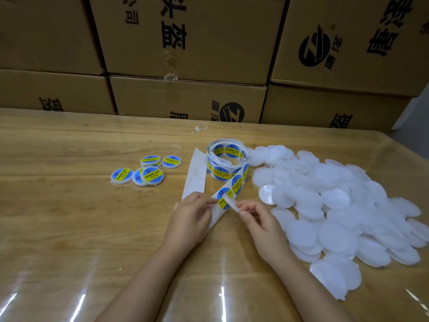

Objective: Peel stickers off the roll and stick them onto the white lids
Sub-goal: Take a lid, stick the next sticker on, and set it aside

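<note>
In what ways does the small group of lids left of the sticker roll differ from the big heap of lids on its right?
The stickered lids carry blue and yellow labels; the heap of lids is bare white. The stickered lids are five, loosely grouped; the heap of lids holds far more, piled in overlapping layers. Both kinds are round.

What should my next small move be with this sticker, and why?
Probably lift the sticker off the backing strip onto the white lid: the left hand pinches the strip beside it and the right hand holds the lid at its edge.
</note>
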The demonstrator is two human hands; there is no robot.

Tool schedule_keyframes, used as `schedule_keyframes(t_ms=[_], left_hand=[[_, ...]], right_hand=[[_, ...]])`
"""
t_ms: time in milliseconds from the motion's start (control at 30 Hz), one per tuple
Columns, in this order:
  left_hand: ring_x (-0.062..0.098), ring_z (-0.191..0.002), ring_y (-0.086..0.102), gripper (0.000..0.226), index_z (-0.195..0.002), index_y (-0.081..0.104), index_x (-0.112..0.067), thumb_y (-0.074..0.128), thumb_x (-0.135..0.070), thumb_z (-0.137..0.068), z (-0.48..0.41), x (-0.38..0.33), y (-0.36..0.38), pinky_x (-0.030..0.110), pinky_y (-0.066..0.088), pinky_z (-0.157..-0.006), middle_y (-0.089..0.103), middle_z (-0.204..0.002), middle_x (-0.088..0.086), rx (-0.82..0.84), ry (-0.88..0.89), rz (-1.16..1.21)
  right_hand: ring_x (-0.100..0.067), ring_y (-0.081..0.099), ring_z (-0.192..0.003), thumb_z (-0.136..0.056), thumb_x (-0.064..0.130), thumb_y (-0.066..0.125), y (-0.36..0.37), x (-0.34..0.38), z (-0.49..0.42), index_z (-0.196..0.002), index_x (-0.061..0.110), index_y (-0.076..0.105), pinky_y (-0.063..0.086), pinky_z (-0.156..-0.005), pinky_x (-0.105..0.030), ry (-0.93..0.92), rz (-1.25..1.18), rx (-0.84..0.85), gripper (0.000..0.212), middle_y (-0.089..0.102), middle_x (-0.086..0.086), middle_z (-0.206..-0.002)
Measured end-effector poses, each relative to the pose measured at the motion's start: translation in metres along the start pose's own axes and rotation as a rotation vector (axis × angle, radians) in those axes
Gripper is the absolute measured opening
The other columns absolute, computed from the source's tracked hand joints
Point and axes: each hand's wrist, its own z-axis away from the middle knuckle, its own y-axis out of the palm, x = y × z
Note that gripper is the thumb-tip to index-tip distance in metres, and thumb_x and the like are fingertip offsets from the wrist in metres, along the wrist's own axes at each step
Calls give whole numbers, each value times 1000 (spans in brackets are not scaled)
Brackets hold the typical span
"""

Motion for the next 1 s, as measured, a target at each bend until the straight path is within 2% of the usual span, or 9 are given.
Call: schedule_keyframes(t_ms=[133,333,500,600,700,767,833,900,1000], left_hand=[[-1,-104,54,34,-113,62,-33,58,-28,-80,5,-6,-3,36,38,-93,58,-107,-17,77,105,138],[4,-85,56,13,-84,56,-34,49,-44,-88,5,-6,-2,31,41,-82,58,-82,-20,102,151,86],[11,-82,54,14,-83,57,-26,48,-34,-90,3,-2,2,35,43,-80,56,-79,-15,161,82,82],[10,-81,53,15,-82,57,-24,46,-33,-89,3,-3,1,33,41,-79,55,-76,-16,184,61,105],[7,-79,52,15,-80,60,-22,49,-30,-88,5,-6,-1,30,40,-79,54,-74,-18,201,89,124],[7,-79,53,17,-80,62,-18,51,-27,-88,6,-7,-3,31,41,-79,56,-75,-17,203,111,142],[8,-79,53,17,-80,63,-16,53,-26,-88,6,-8,-4,33,41,-80,57,-76,-16,191,139,136],[10,-78,53,16,-79,64,-15,54,-25,-88,7,-8,-4,34,41,-79,56,-76,-15,170,174,99],[12,-76,55,18,-79,66,-15,55,-27,-88,7,-9,-3,35,41,-78,60,-76,-11,145,223,38]], right_hand=[[4,49,-64,-95,7,53,-4,2,0,-84,20,61,40,-67,-9,86,-172,98,18,59,20,-70],[-7,56,-69,-94,7,53,-4,-1,-5,-88,13,63,47,-69,-20,208,-483,34,14,66,6,-74],[-6,64,-76,-96,2,46,2,-6,-4,-97,23,64,49,-69,-18,143,-310,-16,27,69,6,-93],[-10,60,-90,-93,-4,45,1,-9,-4,-111,35,59,47,-83,-21,3,-121,-49,45,57,14,-119],[7,49,-111,-92,-9,43,1,-7,-4,-117,37,55,39,-92,-11,-148,-9,-44,54,38,21,-140],[4,43,-122,-91,-9,45,2,-10,-4,-110,37,58,38,-94,-11,-194,106,-58,52,31,19,-146],[-11,49,-123,-88,-6,50,3,-13,-5,-99,35,61,44,-95,-24,-151,170,-101,44,27,17,-146],[-21,54,-118,-86,-6,53,5,-15,-5,-87,24,62,49,-90,-35,-110,204,-167,32,27,16,-142],[-18,60,-104,-82,-8,52,4,-16,-6,-73,18,58,47,-77,-27,-99,238,-223,28,35,18,-136]])
